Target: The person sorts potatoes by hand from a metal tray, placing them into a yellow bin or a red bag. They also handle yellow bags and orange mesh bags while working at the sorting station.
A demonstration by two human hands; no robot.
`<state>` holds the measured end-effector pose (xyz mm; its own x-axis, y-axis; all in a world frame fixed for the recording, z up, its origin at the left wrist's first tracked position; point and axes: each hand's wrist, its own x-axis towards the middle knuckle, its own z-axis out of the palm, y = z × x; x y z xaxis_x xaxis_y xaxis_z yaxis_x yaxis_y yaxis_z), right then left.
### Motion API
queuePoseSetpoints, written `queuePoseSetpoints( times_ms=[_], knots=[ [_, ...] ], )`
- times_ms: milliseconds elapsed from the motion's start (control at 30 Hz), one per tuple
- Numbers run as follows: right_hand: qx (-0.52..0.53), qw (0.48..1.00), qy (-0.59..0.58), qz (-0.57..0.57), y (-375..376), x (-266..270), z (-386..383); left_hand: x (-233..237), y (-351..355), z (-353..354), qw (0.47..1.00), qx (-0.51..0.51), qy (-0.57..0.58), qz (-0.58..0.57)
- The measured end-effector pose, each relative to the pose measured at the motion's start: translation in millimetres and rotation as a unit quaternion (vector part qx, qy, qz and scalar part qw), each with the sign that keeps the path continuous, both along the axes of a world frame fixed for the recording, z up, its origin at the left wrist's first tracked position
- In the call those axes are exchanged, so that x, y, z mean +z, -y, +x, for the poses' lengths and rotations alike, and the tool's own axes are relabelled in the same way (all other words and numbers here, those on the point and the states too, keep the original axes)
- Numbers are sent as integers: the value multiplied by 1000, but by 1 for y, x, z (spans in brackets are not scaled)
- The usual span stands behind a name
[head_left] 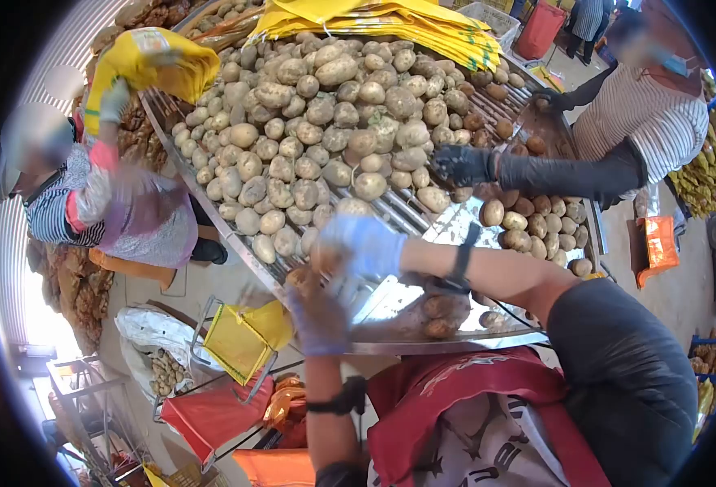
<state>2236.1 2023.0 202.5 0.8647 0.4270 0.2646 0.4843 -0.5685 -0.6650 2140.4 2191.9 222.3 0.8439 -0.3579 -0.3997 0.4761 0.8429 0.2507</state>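
Gloved left hand (pixel 319 318) and right hand (pixel 366 245) were blurred near potatoes (pixel 338 70) on slatted table (pixel 447 347); couldn't tell either grip's opening or hold.

Bare metal (pixel 386 304) offers passage — heaped potatoes (pixel 319 112) block the far side.

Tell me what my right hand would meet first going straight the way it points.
Your right hand would probably meet the potatoes just left of it, though blur leaves depth unclear.
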Motion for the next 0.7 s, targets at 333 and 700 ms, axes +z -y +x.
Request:
queuePoseSetpoints(
  times_ms=[333,700],
  knots=[
    [-46,935,112,-334,67,-52,49,-47,56,27,986,108,4,-125],
    [-25,946,18,-323,62,-32,50,-16,72,9,995,-28,42,84]
  ],
)
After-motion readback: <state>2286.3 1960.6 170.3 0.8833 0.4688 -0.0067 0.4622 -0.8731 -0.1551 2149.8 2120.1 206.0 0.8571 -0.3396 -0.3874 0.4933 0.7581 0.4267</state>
